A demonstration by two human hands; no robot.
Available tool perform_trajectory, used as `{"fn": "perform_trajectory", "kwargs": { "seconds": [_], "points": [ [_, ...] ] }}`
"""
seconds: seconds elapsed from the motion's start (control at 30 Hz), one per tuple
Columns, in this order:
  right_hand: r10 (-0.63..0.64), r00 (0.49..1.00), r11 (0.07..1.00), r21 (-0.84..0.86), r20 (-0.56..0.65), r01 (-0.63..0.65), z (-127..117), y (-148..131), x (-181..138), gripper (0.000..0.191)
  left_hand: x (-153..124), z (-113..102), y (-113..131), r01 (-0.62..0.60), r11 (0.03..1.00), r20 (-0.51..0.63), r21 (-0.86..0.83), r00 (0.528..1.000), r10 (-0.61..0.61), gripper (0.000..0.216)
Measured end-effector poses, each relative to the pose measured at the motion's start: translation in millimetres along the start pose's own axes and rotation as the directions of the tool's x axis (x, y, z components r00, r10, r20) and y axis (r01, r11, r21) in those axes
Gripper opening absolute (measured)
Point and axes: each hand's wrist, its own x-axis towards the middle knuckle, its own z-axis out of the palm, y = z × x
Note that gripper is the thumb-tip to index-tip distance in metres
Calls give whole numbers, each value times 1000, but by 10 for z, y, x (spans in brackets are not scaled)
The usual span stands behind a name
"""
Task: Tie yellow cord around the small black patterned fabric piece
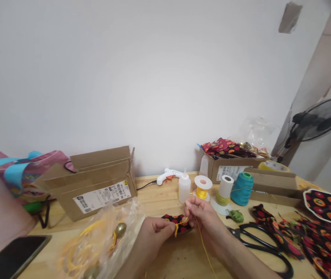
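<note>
Pinched between the fingertips of my left hand [159,229] is a yellow cord [203,244], close to where it is looped or knotted. My right hand [202,215] grips the same cord a little to the right, and a loose length trails down from it toward the table's front edge. Behind and between both hands sits a small dark fabric piece [177,220] with a red and orange pattern, partly covered by the fingers. The knot's exact form is too small to make out. Just beyond my right hand stands a spool of yellow cord [202,193].
Left are a clear bag [95,236] with yellow cords and bells, a phone [15,255] and an open carton [95,190]. Behind stand a glue gun [169,175], a white bottle [184,188] and a teal thread cone [242,189]. Black scissors [262,244] and fabric scraps [322,244] lie right.
</note>
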Motion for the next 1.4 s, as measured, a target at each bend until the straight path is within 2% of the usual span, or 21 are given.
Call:
{"fn": "perform_trajectory", "kwargs": {
  "seconds": [0.1,0.27,0.33,0.4,0.47,0.53,0.6,0.63,0.7,0.77,0.97,1.2,1.4],
  "points": [
    [-11,1000,1000,2,-11,11,-20,12,15,25,4,1,-22,-4,1000,-5,-15,1000,4,29],
    [75,994,995,-52,-83,-80,-63,3,36,26,3,-7,-80,-28,1000,0,5,1000,28,29],
    [17,993,990,-140,-119,-34,-69,-16,39,24,1,-1,-95,-24,1000,-11,16,1000,24,29],
    [-137,979,947,-311,-151,85,-56,-40,25,19,-4,7,-98,-19,999,-30,32,999,20,29],
    [-349,933,798,-551,-88,247,-25,-62,-12,11,-11,13,-83,-19,999,-44,40,999,20,29],
    [-482,868,558,-724,116,407,15,-73,-62,9,-18,14,-53,-23,999,-48,25,999,24,27],
    [-449,828,368,-775,335,513,45,-69,-104,14,-24,10,-18,-25,1000,-50,3,998,25,23],
    [-402,823,314,-784,402,536,51,-62,-117,15,-25,6,-3,-26,1000,-55,-3,998,26,22],
    [-313,841,266,-809,442,525,42,-44,-121,14,-21,0,13,-32,999,-74,-10,997,31,21],
    [-265,865,273,-828,426,491,15,-26,-108,8,-13,-5,12,-35,999,-93,-30,995,33,21],
    [-259,904,376,-826,341,419,-16,5,-81,20,4,-17,-24,-27,992,-84,-120,996,17,21],
    [-183,973,682,-695,140,228,21,22,-56,18,2,-14,-21,-3,960,-58,-278,998,-13,19],
    [-146,984,719,-673,98,174,2,75,-41,18,41,-15,-67,-11,978,-73,-207,997,-4,19]
  ]
}}
